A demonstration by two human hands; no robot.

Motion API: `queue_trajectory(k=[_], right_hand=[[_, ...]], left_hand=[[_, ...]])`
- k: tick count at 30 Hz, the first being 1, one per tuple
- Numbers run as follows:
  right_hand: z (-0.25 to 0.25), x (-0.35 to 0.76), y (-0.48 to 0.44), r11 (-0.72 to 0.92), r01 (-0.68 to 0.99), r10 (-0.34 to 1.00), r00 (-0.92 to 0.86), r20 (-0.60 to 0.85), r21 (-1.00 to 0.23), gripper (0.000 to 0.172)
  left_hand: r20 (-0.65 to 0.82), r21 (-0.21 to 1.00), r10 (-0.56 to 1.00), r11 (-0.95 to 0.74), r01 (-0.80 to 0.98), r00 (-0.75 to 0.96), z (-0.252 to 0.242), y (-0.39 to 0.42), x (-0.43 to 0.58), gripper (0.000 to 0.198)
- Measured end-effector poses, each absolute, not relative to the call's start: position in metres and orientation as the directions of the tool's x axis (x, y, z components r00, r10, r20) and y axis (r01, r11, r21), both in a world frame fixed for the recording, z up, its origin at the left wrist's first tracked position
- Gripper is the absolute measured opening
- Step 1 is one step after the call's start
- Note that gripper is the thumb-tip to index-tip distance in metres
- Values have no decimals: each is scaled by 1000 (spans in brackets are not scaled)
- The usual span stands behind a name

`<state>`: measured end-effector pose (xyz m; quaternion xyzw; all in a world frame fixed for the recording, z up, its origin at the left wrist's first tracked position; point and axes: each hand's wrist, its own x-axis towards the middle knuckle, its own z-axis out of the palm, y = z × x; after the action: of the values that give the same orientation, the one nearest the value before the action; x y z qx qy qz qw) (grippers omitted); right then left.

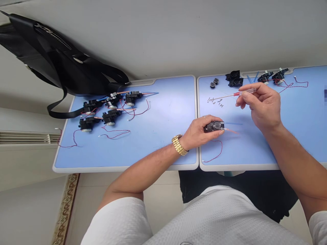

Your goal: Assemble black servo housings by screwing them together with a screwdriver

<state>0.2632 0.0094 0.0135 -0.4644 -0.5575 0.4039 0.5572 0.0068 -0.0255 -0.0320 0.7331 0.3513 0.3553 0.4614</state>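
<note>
Screwdriver (231, 96) with a red handle, pinched between the thumb and fingers of a right hand (263, 108), its thin shaft aimed left toward loose screws (215, 101) near the far edge of the right table (255, 149). The left hand (196, 133), fingers curled closed, grips a small black motor housing (214, 127) near the front edge of that table, just right of the seam between the two tables. The housing's long axis lies roughly left to right, its round metal end pointing right, with a blue wire (233, 123) and a red wire (232, 131) trailing from that end. A loop of red wire (216, 153) lies below it, near the front edge. The likely risks: a slipped screwdriver tip could scatter the screws, and a housing held only in the fingers could twist or drop, tugging its wires. Similar black units (109, 109) sit across the left table (163, 119), beside a black bag (63, 64) at its far corner.
</note>
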Motion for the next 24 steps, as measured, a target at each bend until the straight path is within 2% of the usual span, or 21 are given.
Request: queue_trajectory(k=[6, 13, 24], right_hand=[[30, 276, 8, 166, -153, 980, -79, 180, -974, 28], [34, 280, 5, 107, -159, 976, -170, 134, -981, 30], [33, 276, 5, 89, -157, 977, -179, 117, -983, 34]], left_hand=[[251, 941, 897, -314, 123, 364, -36, -22, 6, 46], [232, 948, 915, -288, 133, 331, -34, -23, 4, 43], [248, 947, 908, -301, 113, 337, -34, -23, 5, 41]])
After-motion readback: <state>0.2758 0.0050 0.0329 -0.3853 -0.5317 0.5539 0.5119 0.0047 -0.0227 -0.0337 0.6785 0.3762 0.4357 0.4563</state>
